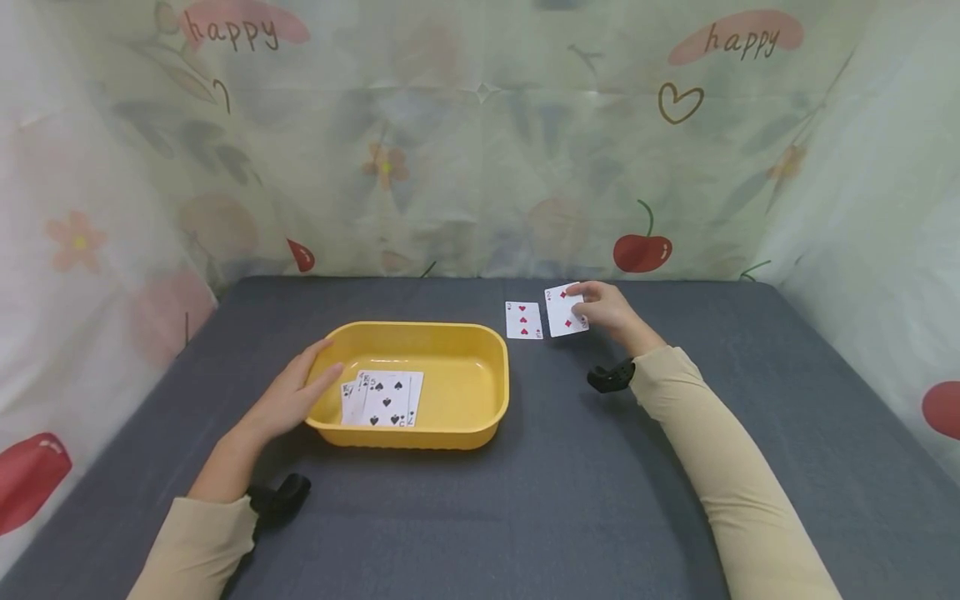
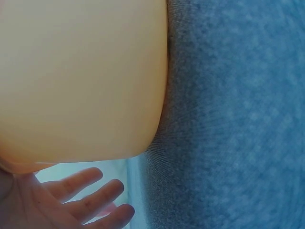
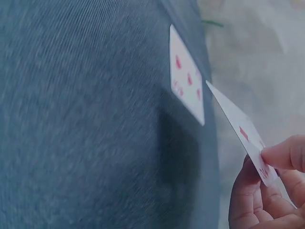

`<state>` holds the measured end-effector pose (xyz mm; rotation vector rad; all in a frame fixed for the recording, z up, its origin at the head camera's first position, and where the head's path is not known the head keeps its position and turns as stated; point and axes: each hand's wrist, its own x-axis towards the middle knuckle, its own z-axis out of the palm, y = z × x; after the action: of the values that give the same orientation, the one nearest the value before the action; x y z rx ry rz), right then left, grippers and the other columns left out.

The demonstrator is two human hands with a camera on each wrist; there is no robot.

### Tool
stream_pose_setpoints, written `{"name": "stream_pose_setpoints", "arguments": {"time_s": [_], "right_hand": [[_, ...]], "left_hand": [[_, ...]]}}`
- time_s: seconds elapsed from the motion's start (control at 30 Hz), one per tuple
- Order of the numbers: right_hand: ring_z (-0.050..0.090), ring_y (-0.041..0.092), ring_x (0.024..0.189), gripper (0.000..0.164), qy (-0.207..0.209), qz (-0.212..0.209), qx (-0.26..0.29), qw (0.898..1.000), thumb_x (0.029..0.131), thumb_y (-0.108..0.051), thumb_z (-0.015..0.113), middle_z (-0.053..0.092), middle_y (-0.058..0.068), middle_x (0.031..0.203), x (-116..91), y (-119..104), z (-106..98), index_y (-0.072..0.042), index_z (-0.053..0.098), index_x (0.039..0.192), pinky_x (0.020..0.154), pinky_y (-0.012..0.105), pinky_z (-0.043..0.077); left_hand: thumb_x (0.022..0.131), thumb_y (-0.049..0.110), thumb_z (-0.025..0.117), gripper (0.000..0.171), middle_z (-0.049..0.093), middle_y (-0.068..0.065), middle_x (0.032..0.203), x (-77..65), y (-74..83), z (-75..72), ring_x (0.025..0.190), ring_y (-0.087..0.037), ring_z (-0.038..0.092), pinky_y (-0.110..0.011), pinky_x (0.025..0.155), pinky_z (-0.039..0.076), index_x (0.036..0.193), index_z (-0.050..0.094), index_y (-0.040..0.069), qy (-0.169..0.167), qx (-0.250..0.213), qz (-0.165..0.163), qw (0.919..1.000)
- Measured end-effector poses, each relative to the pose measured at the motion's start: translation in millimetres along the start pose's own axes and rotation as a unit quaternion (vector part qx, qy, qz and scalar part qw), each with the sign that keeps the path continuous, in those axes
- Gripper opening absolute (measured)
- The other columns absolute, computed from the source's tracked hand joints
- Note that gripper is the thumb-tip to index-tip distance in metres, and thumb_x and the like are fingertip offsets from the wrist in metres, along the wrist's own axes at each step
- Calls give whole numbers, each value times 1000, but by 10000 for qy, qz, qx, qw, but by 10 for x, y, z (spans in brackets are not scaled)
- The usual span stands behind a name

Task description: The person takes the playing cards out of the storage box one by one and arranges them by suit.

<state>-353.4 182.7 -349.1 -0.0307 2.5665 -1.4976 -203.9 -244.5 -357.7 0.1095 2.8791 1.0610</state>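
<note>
My right hand pinches a two of diamonds playing card between thumb and fingers at its right side. In the right wrist view the card stands tilted above the dark cloth. A three of hearts lies face up just left of it. My left hand rests at the left rim of a yellow plastic basin, its thumb reaching inside over the rim. Three of its fingers stretch out, spread, past the basin wall in the left wrist view. Overlapping spade cards, a five on top, lie inside the basin.
Dark blue-grey cloth covers the table. A patterned curtain hangs along the back edge, with more fabric at both sides. Black wrist straps sit at both sleeves.
</note>
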Motion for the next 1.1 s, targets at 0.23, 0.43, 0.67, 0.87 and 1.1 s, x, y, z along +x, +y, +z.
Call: {"name": "stream_pose_setpoints", "arguments": {"time_s": [0.23, 0.43, 0.67, 0.87, 1.1], "right_hand": [[49, 24, 106, 40, 283, 257, -149, 9992, 89, -3, 48, 46, 24, 136, 86, 118, -20, 0, 50, 129, 77, 26, 43], [51, 19, 92, 38, 344, 372, -213, 9985, 90, -5, 50, 52, 23, 125, 121, 168, -1, 0, 51, 128, 70, 22, 43], [48, 21, 97, 38, 313, 347, -278, 9985, 91, -5, 49, 50, 22, 128, 156, 215, 20, 0, 51, 129, 69, 20, 41], [48, 20, 92, 38, 324, 379, -352, 9981, 91, -6, 49, 51, 21, 122, 181, 226, 41, 0, 52, 128, 67, 20, 40], [48, 21, 96, 39, 294, 426, -474, 9975, 91, -11, 50, 51, 24, 126, 158, 212, 44, 3, 51, 128, 70, 21, 39]], "left_hand": [[98, 45, 38, 71, 17, -28, 151, -3, 3, -1, 138, -45, 20, -62, 110, 18, 149, 13, 3, -16, -39, -24, 10000], [98, 46, 38, 71, 17, -28, 151, -2, 1, -3, 138, -45, 20, -62, 110, 17, 149, 13, 3, -44, -65, -55, 10000], [98, 46, 37, 71, 17, -28, 151, -1, 3, -1, 138, -46, 19, -62, 110, 17, 149, 13, 2, -8, -21, -34, 10000], [98, 45, 37, 71, 17, -28, 151, 2, 3, 3, 138, -46, 19, -62, 110, 17, 148, 14, 2, 5, -7, -1, 10000], [98, 44, 38, 70, 18, -28, 151, 0, 4, 1, 138, -45, 19, -62, 110, 17, 148, 14, 1, 17, 13, 40, 10000]]}}
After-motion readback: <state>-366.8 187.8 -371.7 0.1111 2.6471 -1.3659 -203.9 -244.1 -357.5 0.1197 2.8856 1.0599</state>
